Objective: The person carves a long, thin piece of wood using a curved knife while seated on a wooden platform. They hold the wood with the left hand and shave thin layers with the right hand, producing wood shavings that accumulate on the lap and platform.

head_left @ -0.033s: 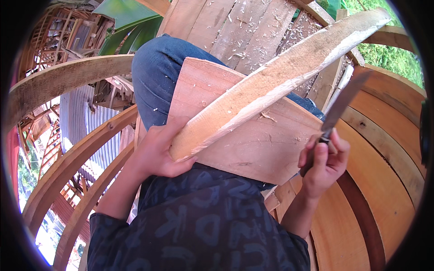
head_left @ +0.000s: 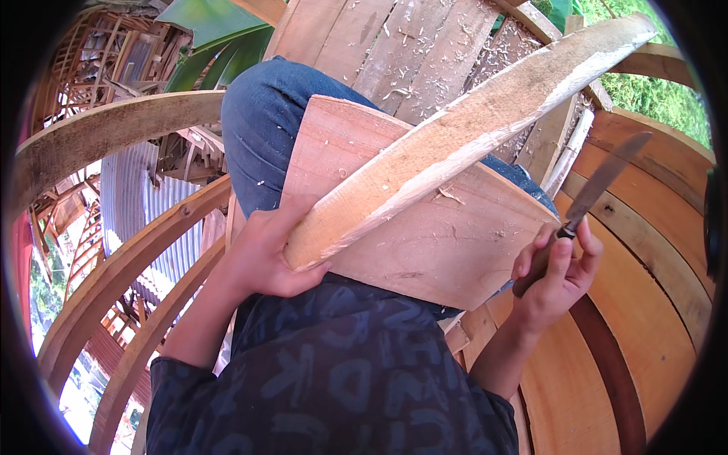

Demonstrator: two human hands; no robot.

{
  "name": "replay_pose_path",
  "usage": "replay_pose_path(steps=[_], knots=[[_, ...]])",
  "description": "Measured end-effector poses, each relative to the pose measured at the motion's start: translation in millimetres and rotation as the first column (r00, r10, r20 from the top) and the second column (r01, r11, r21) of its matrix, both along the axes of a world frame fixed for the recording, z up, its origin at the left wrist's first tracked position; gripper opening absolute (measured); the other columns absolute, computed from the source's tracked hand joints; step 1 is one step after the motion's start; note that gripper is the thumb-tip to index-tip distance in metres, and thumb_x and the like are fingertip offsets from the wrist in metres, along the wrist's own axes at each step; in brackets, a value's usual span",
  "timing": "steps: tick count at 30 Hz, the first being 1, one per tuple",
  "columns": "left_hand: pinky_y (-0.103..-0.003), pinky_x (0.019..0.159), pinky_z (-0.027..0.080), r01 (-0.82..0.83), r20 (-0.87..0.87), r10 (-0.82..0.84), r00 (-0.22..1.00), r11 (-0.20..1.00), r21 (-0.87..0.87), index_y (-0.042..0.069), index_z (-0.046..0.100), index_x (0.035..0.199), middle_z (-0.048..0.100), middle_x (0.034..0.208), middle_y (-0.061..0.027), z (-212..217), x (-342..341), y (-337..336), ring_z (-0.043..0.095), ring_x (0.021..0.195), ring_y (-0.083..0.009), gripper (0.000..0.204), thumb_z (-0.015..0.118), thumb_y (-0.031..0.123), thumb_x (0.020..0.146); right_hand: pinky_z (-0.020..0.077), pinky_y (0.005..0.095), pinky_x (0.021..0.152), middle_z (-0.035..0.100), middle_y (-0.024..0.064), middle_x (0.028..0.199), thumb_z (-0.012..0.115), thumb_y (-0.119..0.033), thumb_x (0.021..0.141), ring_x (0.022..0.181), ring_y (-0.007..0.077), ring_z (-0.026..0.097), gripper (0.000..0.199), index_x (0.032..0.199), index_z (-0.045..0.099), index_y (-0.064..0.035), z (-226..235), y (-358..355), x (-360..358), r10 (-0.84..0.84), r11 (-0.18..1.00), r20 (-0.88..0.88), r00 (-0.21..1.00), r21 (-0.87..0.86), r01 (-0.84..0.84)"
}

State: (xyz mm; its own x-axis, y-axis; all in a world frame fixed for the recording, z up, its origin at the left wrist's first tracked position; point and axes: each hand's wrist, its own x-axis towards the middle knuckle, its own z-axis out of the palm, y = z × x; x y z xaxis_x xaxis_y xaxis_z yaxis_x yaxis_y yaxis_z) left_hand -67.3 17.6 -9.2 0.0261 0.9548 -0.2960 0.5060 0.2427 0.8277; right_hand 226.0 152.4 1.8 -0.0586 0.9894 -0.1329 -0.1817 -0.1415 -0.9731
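My left hand (head_left: 274, 250) is closed around the near end of a long, curved piece of wood (head_left: 447, 155). This piece slants up to the far right, its right edge pale and freshly cut. Beneath it, a flat wooden board (head_left: 447, 243) rests across my lap, with a few curled shavings on it. Off the board's right edge, my right hand (head_left: 557, 265) grips the handle of a knife (head_left: 603, 186). The blade points up and to the right, apart from the curved wood.
Curved wooden ribs (head_left: 129, 280) arch along my left, with corrugated metal sheets (head_left: 152, 212) beyond them. Planked wooden sides (head_left: 629, 318) rise at my right. Ahead, shavings lie scattered over floor planks (head_left: 413, 61). Green leaves (head_left: 212, 45) hang at the far left.
My right hand and the knife have moved a little to the right, away from the curved wood. The left hand, the curved wood and the board stay in place.
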Motion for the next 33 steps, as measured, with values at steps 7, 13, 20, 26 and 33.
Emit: replay_pose_path(steps=[7, 13, 20, 26, 33], knots=[[-0.039, 0.071, 0.052, -0.006, -0.006, 0.006, 1.000, 1.000, -0.020, 0.000, 0.052, 0.121, 0.065, 0.091, -0.0197, 5.9, 2.8, 1.1, 0.067, 0.082, -0.0370, 0.067, 0.077, 0.020, 0.062, 0.0411, 0.0182, 0.049, 0.064, 0.0069, 0.079, 0.066, 0.005, 0.086, 0.056, 0.0058, 0.055, 0.034, 0.120, 0.061, 0.0013, -13.7, -4.2, 17.9, 0.432, 0.882, 0.483, 0.761, -0.048, -0.470], [-0.039, 0.071, 0.052, 0.004, -0.025, -0.005, 1.000, 0.999, -0.049, 0.000, 0.052, 0.121, 0.065, 0.091, -0.0193, 6.4, 0.7, 5.0, 0.067, 0.083, -0.0369, 0.067, 0.077, 0.020, 0.062, 0.0426, 0.0198, 0.048, 0.064, 0.0103, 0.082, 0.062, 0.003, 0.090, 0.057, 0.0086, 0.055, 0.032, 0.121, 0.059, -0.0002, -19.1, -21.6, 1.1, 0.512, 0.859, 0.315, 0.799, -0.185, -0.478], [-0.039, 0.071, 0.052, -0.005, -0.019, 0.005, 1.000, 1.000, -0.010, 0.000, 0.052, 0.122, 0.065, 0.091, -0.0193, 2.5, 0.2, 1.8, 0.067, 0.083, -0.0366, 0.068, 0.077, 0.020, 0.062, 0.0424, 0.0181, 0.050, 0.065, 0.0072, 0.084, 0.070, 0.000, 0.085, 0.059, 0.0063, 0.056, 0.036, 0.120, 0.063, -0.0012, -0.8, 5.3, -4.5, 0.107, 0.990, 0.028, 0.994, -0.097, -0.103], [-0.039, 0.071, 0.052, -0.003, -0.005, 0.003, 1.000, 0.999, -0.052, 0.000, 0.052, 0.121, 0.065, 0.092, -0.0195, 7.5, 1.3, 2.1, 0.067, 0.084, -0.0370, 0.067, 0.077, 0.020, 0.063, 0.0431, 0.0188, 0.052, 0.064, 0.0065, 0.083, 0.069, 0.001, 0.085, 0.060, 0.0060, 0.057, 0.038, 0.122, 0.062, -0.0022, -11.1, -11.3, 7.0, 0.375, 0.923, 0.367, 0.851, -0.069, -0.378], [-0.039, 0.071, 0.052, 0.001, -0.010, -0.002, 1.000, 0.999, -0.038, 0.000, 0.052, 0.122, 0.065, 0.092, -0.0201, 6.2, -0.5, 2.0, 0.067, 0.084, -0.0371, 0.067, 0.077, 0.020, 0.062, 0.0407, 0.0202, 0.046, 0.061, 0.0057, 0.076, 0.059, 0.002, 0.091, 0.052, 0.0088, 0.054, 0.034, 0.125, 0.055, -0.0011, -23.3, -32.7, -10.7, 0.456, 0.881, 0.155, 0.876, -0.215, -0.421]])
